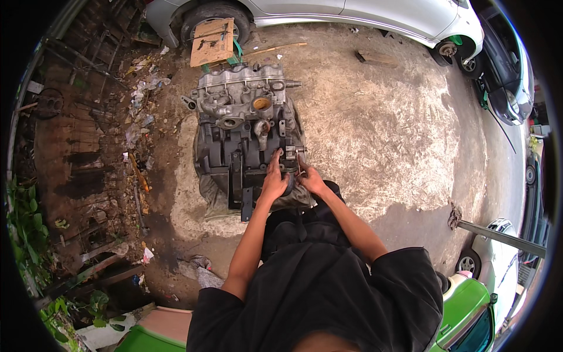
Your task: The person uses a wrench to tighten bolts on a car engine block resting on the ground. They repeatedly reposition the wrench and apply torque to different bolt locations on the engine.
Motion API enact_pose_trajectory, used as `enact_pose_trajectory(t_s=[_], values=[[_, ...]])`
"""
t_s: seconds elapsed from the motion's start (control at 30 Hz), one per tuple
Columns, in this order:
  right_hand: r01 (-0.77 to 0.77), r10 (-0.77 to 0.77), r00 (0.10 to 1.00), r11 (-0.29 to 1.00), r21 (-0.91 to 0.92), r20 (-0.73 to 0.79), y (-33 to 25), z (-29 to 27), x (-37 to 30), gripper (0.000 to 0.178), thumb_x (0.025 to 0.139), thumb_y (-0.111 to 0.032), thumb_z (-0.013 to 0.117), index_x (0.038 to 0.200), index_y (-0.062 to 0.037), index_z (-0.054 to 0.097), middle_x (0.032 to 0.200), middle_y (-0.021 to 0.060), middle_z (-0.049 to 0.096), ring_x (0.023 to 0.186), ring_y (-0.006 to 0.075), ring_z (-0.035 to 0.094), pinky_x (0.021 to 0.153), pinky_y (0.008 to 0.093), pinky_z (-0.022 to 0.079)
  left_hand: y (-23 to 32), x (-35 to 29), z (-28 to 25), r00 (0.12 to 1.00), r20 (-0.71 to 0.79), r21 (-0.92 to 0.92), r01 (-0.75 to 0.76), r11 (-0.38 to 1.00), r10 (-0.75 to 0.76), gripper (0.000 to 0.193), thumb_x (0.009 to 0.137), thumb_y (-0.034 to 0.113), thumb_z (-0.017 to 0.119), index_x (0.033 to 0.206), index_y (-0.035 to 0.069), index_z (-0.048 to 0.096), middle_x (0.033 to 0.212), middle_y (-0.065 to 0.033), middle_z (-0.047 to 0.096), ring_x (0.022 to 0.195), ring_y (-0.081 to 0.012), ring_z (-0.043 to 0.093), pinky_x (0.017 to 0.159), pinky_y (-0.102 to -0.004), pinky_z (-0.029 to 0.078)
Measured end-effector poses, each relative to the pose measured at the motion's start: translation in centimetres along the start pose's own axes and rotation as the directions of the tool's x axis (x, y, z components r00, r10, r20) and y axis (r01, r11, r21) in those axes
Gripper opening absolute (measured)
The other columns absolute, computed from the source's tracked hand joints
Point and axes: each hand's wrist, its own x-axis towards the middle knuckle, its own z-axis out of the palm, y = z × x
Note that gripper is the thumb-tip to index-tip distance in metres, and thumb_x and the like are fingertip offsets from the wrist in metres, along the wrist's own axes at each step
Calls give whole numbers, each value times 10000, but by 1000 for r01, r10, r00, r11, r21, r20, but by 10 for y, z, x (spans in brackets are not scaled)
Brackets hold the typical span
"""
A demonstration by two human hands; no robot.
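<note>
at the concrete floor's [387,123] far edge we see a silver car [305,8], a tan panel [212,48] before its wheel [242,30], and a wooden block [377,58] to their right. litter [134,136] runs along the left edge, leafy plants [26,229] beyond. by the near right corner we find a green car [464,308].

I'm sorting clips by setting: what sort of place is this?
Probably an outdoor car-repair yard or roadside workshop: a grimy engine sits on a cloth on the stained ground, and a silver car and a green vehicle stand nearby.
</note>
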Motion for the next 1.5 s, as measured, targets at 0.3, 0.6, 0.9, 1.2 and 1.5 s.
enact_pose_trajectory(t_s=[0.3, 0.6, 0.9, 1.2, 1.5], values=[[78, -127, 986, 928, -364, -111, -74, -31, 38, 210, 908, -79, 587, 1041, 68, 657, 658, 153, 686, 622, 227, 719, 594, 358, 558, -3, 0, -2, 999, 31, -125, 16, 992, -12, 900, 903, 45, 635, 1592, 178, 71, 1619, -166, 227, 1473, -390, 262, 1164, -466, 330], [-148, -29, 924, 893, -426, -382, -14, -36, 145, 422, 948, -349, 581, 978, 64, 662, 851, 263, 682, 784, 337, 698, 621, 446, 525, -7, 2, -5, 999, 42, -135, -6, 991, 11, 904, 915, 73, 630, 1593, 184, 42, 1635, -154, 192, 1489, -394, 222, 1174, -473, 314], [-305, 215, 951, 767, -565, -222, 29, -43, 164, 414, 897, -263, 507, 1096, 59, 675, 1102, 322, 664, 1093, 433, 645, 923, 479, 524, -7, -1, -3, 997, 70, -159, 35, 987, -24, 895, 938, 98, 627, 1591, 190, 22, 1640, -137, 184, 1487, -401, 224, 1166, -490, 324], [-86, 119, 951, 989, 124, -285, -15, -78, 94, 252, 980, -204, 581, 919, 37, 538, 848, 222, 723, 619, 242, 699, 582, 323, 565, -7, -1, -3, 998, 62, -163, 24, 986, -14, 887, 913, 59, 616, 1591, 169, 54, 1624, -180, 209, 1487, -403, 218, 1188, -472, 281], [119, 51, 954, 839, 531, -295, 6, -30, 2, 296, 1044, -215, 500, 1201, 13, 605, 1058, 158, 713, 948, 227, 700, 795, 323, 548, -11, 1, 5, 999, 21, -84, -39, 996, 41, 916, 872, 43, 625, 1592, 164, 72, 1631, -184, 182, 1507, -372, 174, 1214, -474, 209]])
